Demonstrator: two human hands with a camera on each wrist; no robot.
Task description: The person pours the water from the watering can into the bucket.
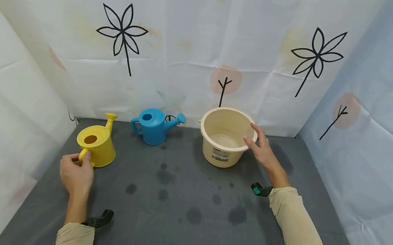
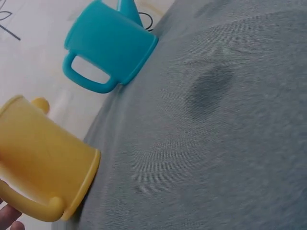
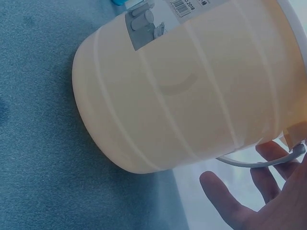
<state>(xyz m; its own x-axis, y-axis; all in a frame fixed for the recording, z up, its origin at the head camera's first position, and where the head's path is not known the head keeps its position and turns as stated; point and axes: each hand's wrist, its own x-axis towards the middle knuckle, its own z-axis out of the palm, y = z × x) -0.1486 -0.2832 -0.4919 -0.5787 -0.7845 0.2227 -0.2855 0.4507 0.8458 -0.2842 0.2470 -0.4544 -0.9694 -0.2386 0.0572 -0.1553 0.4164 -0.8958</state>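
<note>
A yellow watering can (image 1: 103, 151) stands at the left of the grey cloth surface, its spout toward the back wall. My left hand (image 1: 77, 173) holds it by its loop handle (image 2: 36, 210); in the left wrist view only a few fingertips (image 2: 8, 215) show behind that handle. A cream plastic bucket (image 1: 220, 155) stands upright at the back, right of centre. My right hand (image 1: 262, 151) grips its right rim, thumb and forefinger over the edge. The other fingers (image 3: 218, 191) spread beside the wire bail (image 3: 254, 164) in the right wrist view.
A blue watering can (image 1: 154, 129) stands between the yellow can and the bucket, spout to the right. Dark wet spots (image 1: 237, 215) mark the grey cloth (image 1: 166, 238). White printed curtains (image 1: 193, 35) enclose the back and sides.
</note>
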